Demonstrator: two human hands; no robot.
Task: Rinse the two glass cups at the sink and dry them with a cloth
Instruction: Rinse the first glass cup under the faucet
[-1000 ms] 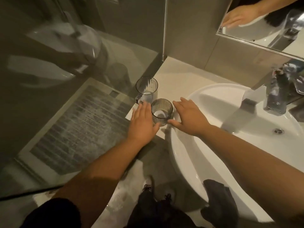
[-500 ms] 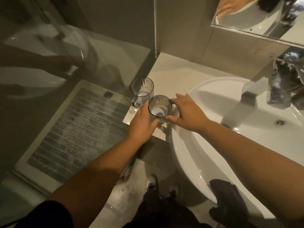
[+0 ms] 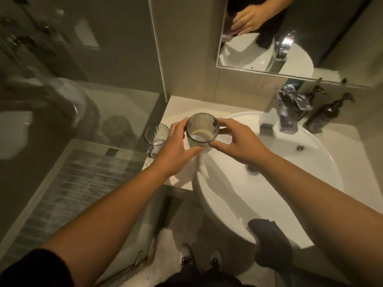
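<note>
A ribbed glass cup point(image 3: 202, 131) is lifted off the counter, upright, at the left rim of the white sink point(image 3: 310, 172). My left hand point(image 3: 176, 150) grips its left side and my right hand point(image 3: 238, 141) grips its right side, fingers curled round it. A smooth glass cup with a handle point(image 3: 155, 137) stands on the counter point(image 3: 178, 108) just left of my left hand. A dark cloth point(image 3: 269, 241) hangs over the sink's near rim.
A chrome faucet point(image 3: 288, 112) stands behind the basin, with two dark pump bottles point(image 3: 323, 114) to its right. A mirror point(image 3: 269, 34) hangs on the wall above. A glass shower screen point(image 3: 83, 100) borders the counter on the left.
Both hands closed round the ribbed cup and lifted it off the counter, up and toward the sink. The handled cup stayed in place.
</note>
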